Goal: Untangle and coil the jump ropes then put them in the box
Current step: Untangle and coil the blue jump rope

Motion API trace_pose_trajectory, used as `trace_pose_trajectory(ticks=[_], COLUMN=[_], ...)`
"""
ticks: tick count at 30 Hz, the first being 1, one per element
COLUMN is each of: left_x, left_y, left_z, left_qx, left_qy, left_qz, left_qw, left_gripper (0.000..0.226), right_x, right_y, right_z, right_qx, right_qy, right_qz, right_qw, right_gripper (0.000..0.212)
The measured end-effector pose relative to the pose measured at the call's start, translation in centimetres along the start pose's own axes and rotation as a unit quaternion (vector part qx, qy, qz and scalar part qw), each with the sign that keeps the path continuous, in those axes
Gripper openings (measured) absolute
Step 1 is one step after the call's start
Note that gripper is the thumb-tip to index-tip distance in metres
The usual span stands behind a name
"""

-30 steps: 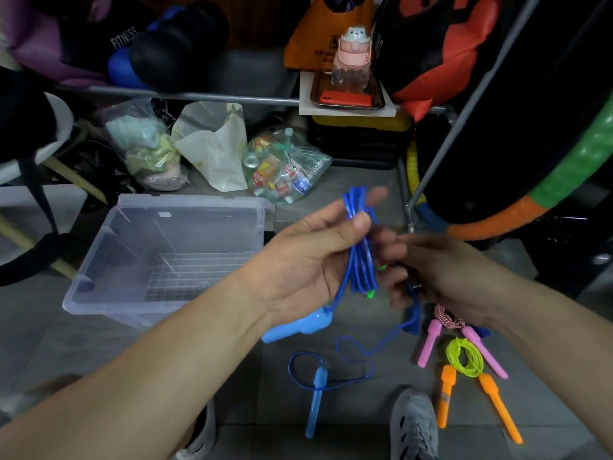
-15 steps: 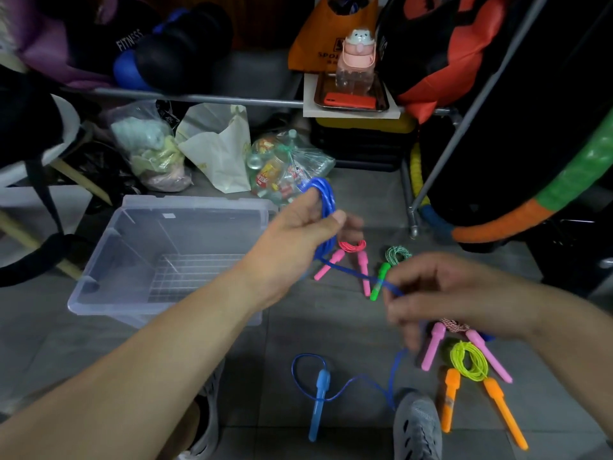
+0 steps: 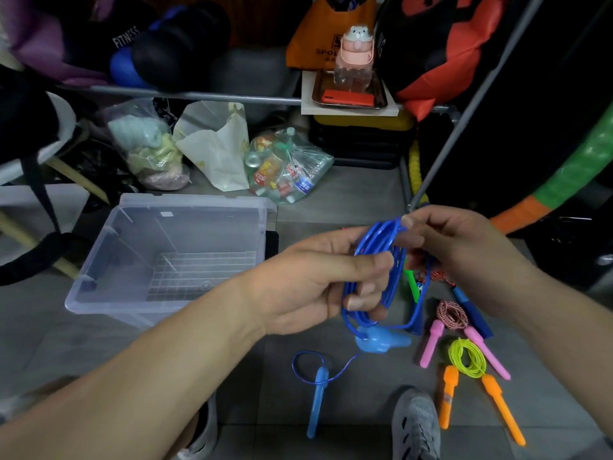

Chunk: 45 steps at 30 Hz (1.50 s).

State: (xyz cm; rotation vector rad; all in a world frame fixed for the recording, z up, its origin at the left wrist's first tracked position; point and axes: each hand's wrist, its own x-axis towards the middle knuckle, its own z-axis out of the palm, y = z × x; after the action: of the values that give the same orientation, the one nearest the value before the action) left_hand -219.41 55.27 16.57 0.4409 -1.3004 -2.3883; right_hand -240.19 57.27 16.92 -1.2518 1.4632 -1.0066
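My left hand (image 3: pixel 318 280) grips a coil of blue jump rope (image 3: pixel 374 260) wound around its fingers. My right hand (image 3: pixel 464 250) pinches the top of the same coil. One light blue handle (image 3: pixel 381 340) dangles under the coil. The other blue handle (image 3: pixel 316 400) lies on the floor with a loose loop of cord leading up. The clear plastic box (image 3: pixel 99 293) stands empty on the floor to the left. Coiled ropes lie at the right: one with pink handles (image 3: pixel 431 346), one yellow-green with orange handles (image 3: pixel 447 393).
My grey shoe (image 3: pixel 414 426) is at the bottom. More rope handles, green and dark blue (image 3: pixel 471 310), lie behind my hands. Plastic bags (image 3: pixel 288 167), a shelf rail (image 3: pixel 199 96) and a slanted metal pole (image 3: pixel 464 117) crowd the back. A black strap (image 3: pixel 30 257) hangs at the left.
Both hands came back together at the coil: the right hand rose from the floor side and brought another turn of blue cord onto it. The slack on the floor got shorter.
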Motion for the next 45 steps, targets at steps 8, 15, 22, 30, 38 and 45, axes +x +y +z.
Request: trace_pose_trajectory(ticks=[8,15,22,30,38,45], left_x=[0.5,1.0,0.7,0.3,0.1,0.1], left_y=[2.9,1.9,0.6,0.6,1.5,1.6], left_z=[-1.5,-2.7,-2.4,-0.2,-1.0,-1.2], left_qx=[-0.152,0.077,0.326,0.233,-0.013,-0.056], left_qy=[0.074,0.235,0.229,0.043,-0.015,-0.046], left_qz=[0.155,0.186,0.062,-0.042,-0.023,-0.040], left_qw=[0.973,0.951,0.915,0.971,1.000,0.997], left_gripper=[0.051,0.031,0.042,0.040,0.055,0.056], right_x=[-1.2,-2.0,-1.6,-0.2,0.2,0.3], right_y=[1.2,-1.2,-2.0,-0.4,0.4,0.2], right_z=[1.8,0.6,-2.3,-2.2,-1.6,-1.0], right_qx=[-0.066,-0.037,-0.033,0.159,-0.028,-0.034], right_qy=[-0.154,-0.288,-0.352,-0.125,-0.052,-0.040], right_qz=[0.175,0.131,0.094,-0.022,-0.005,0.014], right_qw=[0.970,0.948,0.931,0.979,0.998,0.999], right_gripper=[0.020,0.014,0.038,0.041,0.045,0.037])
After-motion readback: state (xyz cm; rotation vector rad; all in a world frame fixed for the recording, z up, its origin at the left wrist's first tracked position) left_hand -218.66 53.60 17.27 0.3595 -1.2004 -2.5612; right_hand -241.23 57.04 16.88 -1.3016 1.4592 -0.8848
